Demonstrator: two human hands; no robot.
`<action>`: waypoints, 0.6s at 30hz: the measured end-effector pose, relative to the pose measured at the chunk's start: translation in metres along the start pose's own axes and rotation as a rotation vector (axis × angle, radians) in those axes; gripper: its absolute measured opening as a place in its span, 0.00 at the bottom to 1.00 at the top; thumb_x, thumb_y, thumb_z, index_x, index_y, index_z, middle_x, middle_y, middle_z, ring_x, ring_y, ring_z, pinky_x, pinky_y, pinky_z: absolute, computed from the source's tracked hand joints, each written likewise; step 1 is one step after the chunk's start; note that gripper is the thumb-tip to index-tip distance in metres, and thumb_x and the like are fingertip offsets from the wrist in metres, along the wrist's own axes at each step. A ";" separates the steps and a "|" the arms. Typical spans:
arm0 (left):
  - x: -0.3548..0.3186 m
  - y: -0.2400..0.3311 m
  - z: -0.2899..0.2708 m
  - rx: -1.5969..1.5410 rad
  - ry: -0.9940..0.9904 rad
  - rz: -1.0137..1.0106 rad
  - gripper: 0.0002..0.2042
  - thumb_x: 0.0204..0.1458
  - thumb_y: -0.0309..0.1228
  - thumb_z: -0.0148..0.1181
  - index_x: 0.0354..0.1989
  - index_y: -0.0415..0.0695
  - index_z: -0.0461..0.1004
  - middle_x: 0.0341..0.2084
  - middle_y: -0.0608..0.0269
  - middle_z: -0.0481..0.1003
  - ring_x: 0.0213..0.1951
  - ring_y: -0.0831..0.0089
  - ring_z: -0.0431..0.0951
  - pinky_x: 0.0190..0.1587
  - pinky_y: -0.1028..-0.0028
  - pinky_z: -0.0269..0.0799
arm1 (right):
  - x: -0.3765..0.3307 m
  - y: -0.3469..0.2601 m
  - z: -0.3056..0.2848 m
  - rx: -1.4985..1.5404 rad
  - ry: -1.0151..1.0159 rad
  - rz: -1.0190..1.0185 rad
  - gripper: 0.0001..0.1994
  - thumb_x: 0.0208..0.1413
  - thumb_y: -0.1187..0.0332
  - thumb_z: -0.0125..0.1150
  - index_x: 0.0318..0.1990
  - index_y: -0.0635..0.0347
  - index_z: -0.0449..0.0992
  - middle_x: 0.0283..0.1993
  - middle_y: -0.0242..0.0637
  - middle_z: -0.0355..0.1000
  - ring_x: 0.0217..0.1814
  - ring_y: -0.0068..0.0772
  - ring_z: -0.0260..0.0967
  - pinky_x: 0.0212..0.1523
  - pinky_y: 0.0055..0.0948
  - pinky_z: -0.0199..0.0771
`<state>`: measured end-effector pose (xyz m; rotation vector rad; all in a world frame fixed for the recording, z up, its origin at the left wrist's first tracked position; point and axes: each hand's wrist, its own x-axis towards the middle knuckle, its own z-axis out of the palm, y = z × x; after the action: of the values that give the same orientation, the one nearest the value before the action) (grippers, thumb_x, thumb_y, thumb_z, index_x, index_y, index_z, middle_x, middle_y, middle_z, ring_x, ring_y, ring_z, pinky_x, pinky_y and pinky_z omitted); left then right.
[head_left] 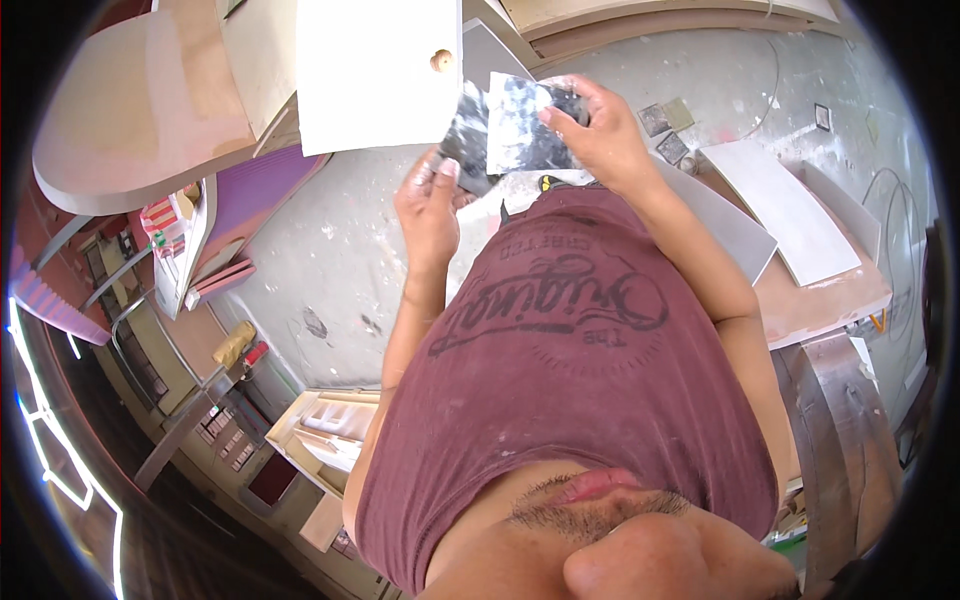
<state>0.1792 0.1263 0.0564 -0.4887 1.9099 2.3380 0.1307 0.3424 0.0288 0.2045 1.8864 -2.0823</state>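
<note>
My left hand (430, 205) pinches a dark piece of sandpaper (466, 140) between thumb and fingers; white dust streaks it. My right hand (608, 135) grips a second dusty sandpaper piece (520, 128), its thumb lying on the face. Both pieces are up in front of my body, and the right one partly overlaps the left one. Just beyond them, to the left, is a white panel (375, 80) with a round wood-coloured spot near its edge. Whether the sandpaper touches the panel, I cannot tell.
Several square scraps (655, 120) lie on the dusty grey floor (740, 75). To the right, a pale board (775, 215) rests on a pinkish low surface (825, 305). A large rounded panel (140, 110) stands at far left. A wooden box (290, 425) sits lower left.
</note>
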 end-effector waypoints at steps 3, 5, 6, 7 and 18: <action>-0.010 -0.008 -0.008 0.239 0.023 -0.105 0.13 0.61 0.25 0.48 0.52 0.32 0.68 0.35 0.58 0.76 0.31 0.75 0.78 0.31 0.79 0.75 | 0.032 0.017 -0.001 0.063 0.056 -0.092 0.16 0.52 0.67 0.62 0.47 0.63 0.75 0.26 0.30 0.73 0.24 0.18 0.65 0.28 0.22 0.67; -0.010 -0.012 -0.023 0.127 0.079 -0.108 0.12 0.61 0.25 0.48 0.51 0.33 0.68 0.34 0.59 0.76 0.30 0.76 0.78 0.30 0.80 0.74 | 0.067 0.028 -0.005 0.217 0.134 -0.202 0.16 0.52 0.66 0.62 0.47 0.64 0.75 0.26 0.31 0.74 0.26 0.19 0.67 0.30 0.24 0.68; -0.012 -0.010 -0.029 0.007 0.142 -0.108 0.11 0.61 0.24 0.48 0.50 0.34 0.68 0.34 0.59 0.76 0.30 0.76 0.78 0.28 0.80 0.73 | 0.084 0.029 -0.010 0.098 0.208 -0.272 0.16 0.52 0.65 0.61 0.47 0.61 0.76 0.25 0.33 0.74 0.25 0.23 0.69 0.30 0.27 0.70; -0.014 -0.006 -0.033 -0.013 0.225 -0.102 0.10 0.60 0.25 0.48 0.48 0.36 0.67 0.34 0.59 0.75 0.31 0.76 0.77 0.29 0.79 0.72 | 0.096 0.029 -0.014 -0.022 0.282 -0.341 0.15 0.53 0.64 0.60 0.48 0.58 0.77 0.24 0.35 0.75 0.25 0.28 0.71 0.30 0.31 0.71; -0.026 0.008 -0.049 -0.098 0.282 -0.038 0.10 0.60 0.29 0.51 0.48 0.39 0.67 0.38 0.60 0.75 0.33 0.73 0.77 0.29 0.76 0.70 | 0.135 0.026 0.028 -0.337 0.279 -0.403 0.14 0.53 0.69 0.55 0.47 0.53 0.78 0.33 0.45 0.76 0.35 0.44 0.74 0.38 0.38 0.73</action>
<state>0.2109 0.0811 0.0629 -0.8994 1.8769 2.4581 0.0156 0.2939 -0.0359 0.0360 2.5954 -2.0064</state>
